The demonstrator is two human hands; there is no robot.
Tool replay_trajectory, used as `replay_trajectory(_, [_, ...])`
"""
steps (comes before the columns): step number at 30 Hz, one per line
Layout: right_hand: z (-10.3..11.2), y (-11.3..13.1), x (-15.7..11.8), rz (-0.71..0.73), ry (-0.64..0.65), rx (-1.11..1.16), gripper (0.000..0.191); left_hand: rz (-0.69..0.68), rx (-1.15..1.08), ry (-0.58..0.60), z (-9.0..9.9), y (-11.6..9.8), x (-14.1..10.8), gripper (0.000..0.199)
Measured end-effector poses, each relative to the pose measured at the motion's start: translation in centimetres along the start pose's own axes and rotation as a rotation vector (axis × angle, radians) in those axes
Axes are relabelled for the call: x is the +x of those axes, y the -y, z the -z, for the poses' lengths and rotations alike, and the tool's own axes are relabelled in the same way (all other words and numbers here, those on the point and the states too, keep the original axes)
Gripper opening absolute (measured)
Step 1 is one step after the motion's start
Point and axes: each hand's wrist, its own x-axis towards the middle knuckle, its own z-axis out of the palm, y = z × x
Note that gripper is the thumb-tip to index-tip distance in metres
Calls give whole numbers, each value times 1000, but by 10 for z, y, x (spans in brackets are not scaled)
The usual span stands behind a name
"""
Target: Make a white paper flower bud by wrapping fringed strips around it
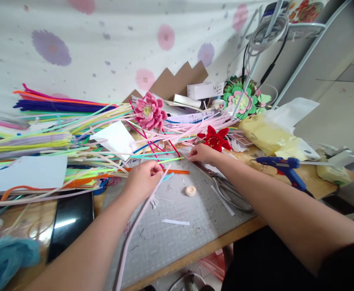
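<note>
My left hand [145, 178] is closed in a pinch on a long pale pink pipe cleaner [136, 226], which hangs toward the mat's front edge. Orange pipe cleaners [178, 171] lie just beyond these fingers. Farther right, my right hand [203, 154] has its fingers pressed together low over the back of the mat, at the blade end of the scissors [236, 196]. What those fingertips hold, if anything, is hidden. A red fabric-like flower [215, 138] stands just behind the right hand. A small roll of cream tape [190, 190] lies on the grey cutting mat [177, 242] between my forearms.
Bundles of coloured pipe cleaners [43, 141] crowd the left and back. A pink flower [149, 111] stands among them. A blue glue gun [281, 163] and a yellow plastic bag [264, 131] lie on the right. A dark tablet-like slab [72, 224] is at left.
</note>
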Motion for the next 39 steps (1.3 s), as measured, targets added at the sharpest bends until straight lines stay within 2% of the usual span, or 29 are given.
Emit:
replay_trajectory(9, [-2, 0, -2, -13, -31, 12, 30, 17, 16, 14, 0, 3, 3, 16])
replay_trajectory(14, [-3, 6, -1, -45, -88, -10, 30, 9, 17, 28, 0, 4, 3, 17])
replay_trajectory(19, [11, 8, -11, -54, -170, 11, 31, -5, 29, 28, 0, 6, 3, 17])
replay_trajectory(22, [26, 10, -37, 2, -171, 55, 23, -18, 40, 24, 0, 7, 3, 17])
replay_trajectory(25, [34, 18, -82, 145, -104, 99, 16, -32, 48, 17, 0, 7, 2, 16])
replay_trajectory(27, [30, 27, -117, 262, -2, 112, 9, -40, 53, 18, 1, 8, 3, 15])
replay_trajectory(29, [20, 35, -150, 441, 145, 72, 11, -37, 58, 24, 1, 8, 4, 15])
replay_trajectory(31, [6, 40, -176, 533, 216, 9, 14, -24, 62, 31, 2, 8, 5, 15])
replay_trajectory(33, [-8, 41, -193, 544, 258, -42, 18, -11, 61, 42, 2, 9, 5, 16])
replay_trajectory(36, [-23, 37, -205, 540, 295, -61, 25, -2, 56, 66, 1, 9, 5, 16])
replay_trajectory(39, [-26, 33, -206, 494, 235, -63, 22, 2, 55, 90, 0, 8, 4, 16])
